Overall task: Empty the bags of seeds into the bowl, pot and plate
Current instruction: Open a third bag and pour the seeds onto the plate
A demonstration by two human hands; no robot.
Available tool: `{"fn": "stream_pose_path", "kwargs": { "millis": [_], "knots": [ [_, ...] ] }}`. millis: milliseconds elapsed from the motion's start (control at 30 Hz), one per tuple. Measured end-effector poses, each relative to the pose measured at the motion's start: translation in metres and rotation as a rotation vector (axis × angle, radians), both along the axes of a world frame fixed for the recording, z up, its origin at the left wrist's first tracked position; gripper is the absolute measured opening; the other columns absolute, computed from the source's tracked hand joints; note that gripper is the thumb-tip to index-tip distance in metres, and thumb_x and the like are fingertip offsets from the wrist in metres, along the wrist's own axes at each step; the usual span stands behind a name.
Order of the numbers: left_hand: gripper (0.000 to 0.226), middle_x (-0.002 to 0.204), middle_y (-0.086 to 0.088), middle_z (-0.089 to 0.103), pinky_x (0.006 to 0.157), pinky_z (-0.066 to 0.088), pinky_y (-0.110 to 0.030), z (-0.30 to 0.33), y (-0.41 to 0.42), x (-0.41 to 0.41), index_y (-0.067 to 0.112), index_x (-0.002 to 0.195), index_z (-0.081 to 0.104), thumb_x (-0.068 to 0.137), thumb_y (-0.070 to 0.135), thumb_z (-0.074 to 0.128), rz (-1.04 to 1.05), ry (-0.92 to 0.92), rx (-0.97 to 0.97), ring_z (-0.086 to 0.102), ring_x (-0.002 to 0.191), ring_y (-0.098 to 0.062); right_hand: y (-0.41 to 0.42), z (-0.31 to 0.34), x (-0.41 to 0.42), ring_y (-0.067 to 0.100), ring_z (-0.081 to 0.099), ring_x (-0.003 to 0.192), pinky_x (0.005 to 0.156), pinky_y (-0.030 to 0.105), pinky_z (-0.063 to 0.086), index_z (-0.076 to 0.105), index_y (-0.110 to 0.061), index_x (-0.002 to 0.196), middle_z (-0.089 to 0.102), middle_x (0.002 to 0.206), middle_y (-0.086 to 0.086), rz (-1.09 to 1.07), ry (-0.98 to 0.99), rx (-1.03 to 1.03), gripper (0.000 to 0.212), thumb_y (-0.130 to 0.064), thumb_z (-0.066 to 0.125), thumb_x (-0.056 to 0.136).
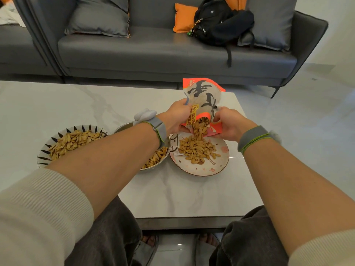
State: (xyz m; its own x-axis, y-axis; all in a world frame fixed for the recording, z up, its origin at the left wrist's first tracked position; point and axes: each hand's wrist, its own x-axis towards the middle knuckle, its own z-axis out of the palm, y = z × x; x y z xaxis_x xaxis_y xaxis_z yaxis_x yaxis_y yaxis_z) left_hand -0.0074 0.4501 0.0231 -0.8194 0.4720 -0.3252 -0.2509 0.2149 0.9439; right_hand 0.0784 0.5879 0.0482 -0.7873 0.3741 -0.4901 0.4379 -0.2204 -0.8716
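I have the seed bag (204, 100) upended over the plate (221, 166), its long axis running from the sealed end, up and far from me, down to the torn mouth, which points near and straight at the plate's middle. The mouth hangs just above the heap; sunflower seeds (197, 147) are spilling out of it in a short column onto the pile. My left hand (177, 118) pinches the mouth's left edge and my right hand (229, 124) pinches its right edge, fingers (217, 117) curled into the film on both sides, so the opening sits between the two hands and neither is clearly nearer. I judge the coming move to turn on keeping that mouth over the plate's centre while I tip the far end higher.

The bag is translucent, with an orange band at each end and big black characters; its upper part looks flattened and mostly drained.

To the left on the desk (172, 191), the steel pot (165, 160) touches the plate's rim and holds seeds, and the striped bowl (44, 150) beyond it is heaped already.
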Motion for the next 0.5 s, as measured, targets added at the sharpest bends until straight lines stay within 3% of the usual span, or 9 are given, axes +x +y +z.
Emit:
{"fn": "stream_pose_path", "kwargs": {
  "millis": [167, 300, 400, 500],
  "knots": [
    [0.031, 0.103, -0.015, 0.076, 0.066, 0.066, -0.06, 0.0012, -0.0019, 0.0003, 0.019, 0.137, 0.056, 0.116, 0.022, 0.033, 0.011, 0.003, 0.007, 0.076, 0.091, -0.04, -0.0015, -0.0006, -0.0016, 0.049, 0.068, 0.11, 0.083, 0.067, 0.059, 0.053, -0.016, 0.1, 0.06, 0.114, 0.024, 0.008, -0.02, 0.014, 0.041, 0.015, 0.027, 0.093],
    [0.031, 0.101, -0.015, 0.075, 0.068, 0.066, -0.061, 0.0016, -0.002, -0.0008, 0.018, 0.135, 0.056, 0.116, 0.02, 0.032, 0.013, 0.008, 0.016, 0.075, 0.089, -0.04, 0.0057, -0.0005, -0.0027, 0.047, 0.069, 0.115, 0.085, 0.066, 0.061, 0.053, -0.013, 0.129, 0.061, 0.13, 0.026, -0.008, -0.019, 0.011, 0.049, 0.013, 0.03, 0.093],
    [0.029, 0.112, -0.021, 0.076, 0.075, 0.065, -0.065, 0.0025, -0.003, -0.0008, 0.019, 0.129, 0.057, 0.116, 0.02, 0.032, 0.013, 0.012, 0.021, 0.076, 0.1, -0.045, 0.0043, 0.0022, -0.0018, 0.046, 0.068, 0.115, 0.089, 0.066, 0.06, 0.051, -0.016, 0.128, 0.06, 0.129, 0.023, 0.0, -0.023, 0.017, 0.049, 0.012, 0.029, 0.095],
    [0.03, 0.116, -0.021, 0.076, 0.072, 0.065, -0.063, 0.0004, -0.0012, -0.0005, 0.021, 0.12, 0.061, 0.116, 0.019, 0.032, 0.03, 0.006, 0.023, 0.078, 0.1, -0.044, 0.0043, 0.0013, -0.0035, 0.046, 0.068, 0.117, 0.086, 0.065, 0.061, 0.052, -0.013, 0.13, 0.059, 0.135, 0.025, -0.012, -0.028, 0.035, 0.05, 0.013, 0.03, 0.093]
  ]
}}
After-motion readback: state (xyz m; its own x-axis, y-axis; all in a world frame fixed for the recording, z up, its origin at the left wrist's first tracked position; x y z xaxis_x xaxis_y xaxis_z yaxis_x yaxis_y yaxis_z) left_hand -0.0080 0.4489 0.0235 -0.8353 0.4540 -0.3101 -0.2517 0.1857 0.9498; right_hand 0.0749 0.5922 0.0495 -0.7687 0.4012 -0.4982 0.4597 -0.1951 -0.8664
